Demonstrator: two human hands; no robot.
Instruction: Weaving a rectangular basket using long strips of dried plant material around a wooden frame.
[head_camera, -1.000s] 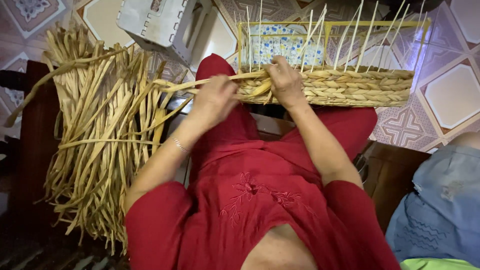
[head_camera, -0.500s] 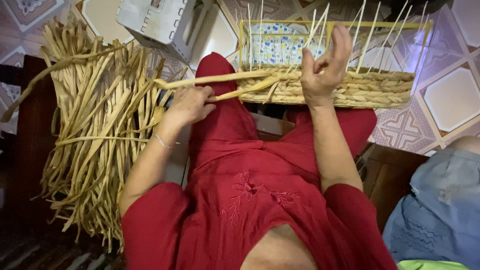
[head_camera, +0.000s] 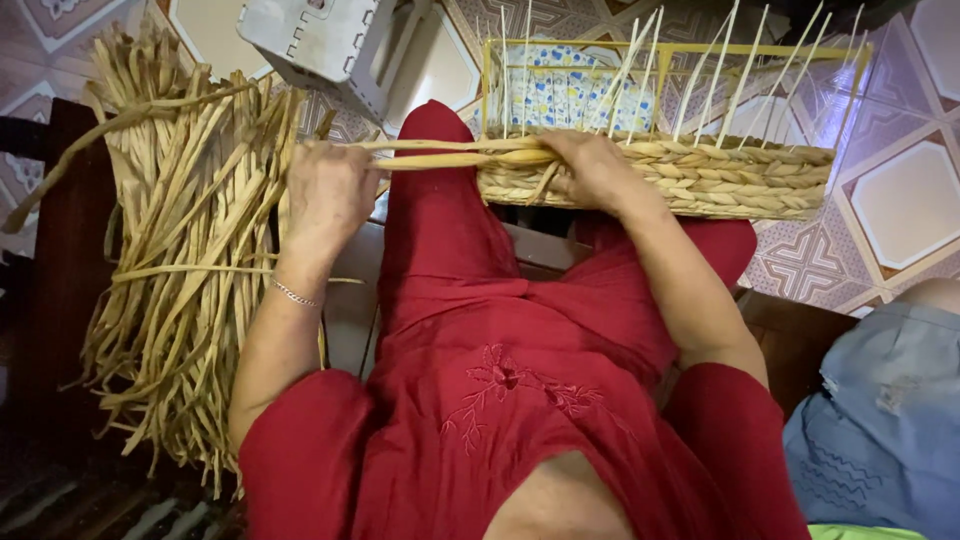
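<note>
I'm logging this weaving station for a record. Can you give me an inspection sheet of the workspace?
Surface: patterned tile floor.
Job's things: half-woven basket with upright stakes on the lap; two straw strands stretched sideways from it.
Clutter: straw bundle; grey box.
Grips: left hand closed on the strands; right hand pressing them at the basket rim.
Cables: nothing seen.
Surroundings: blue cloth at right.

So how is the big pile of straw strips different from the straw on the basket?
The loose strips lie long, flat and untidy in a bundle beside the left hand; the basket's woven band is twisted into tight, neat rows. The loose strips hang free, while the band winds around thin upright sticks by the right hand. Both share the same pale tan colour.
</note>
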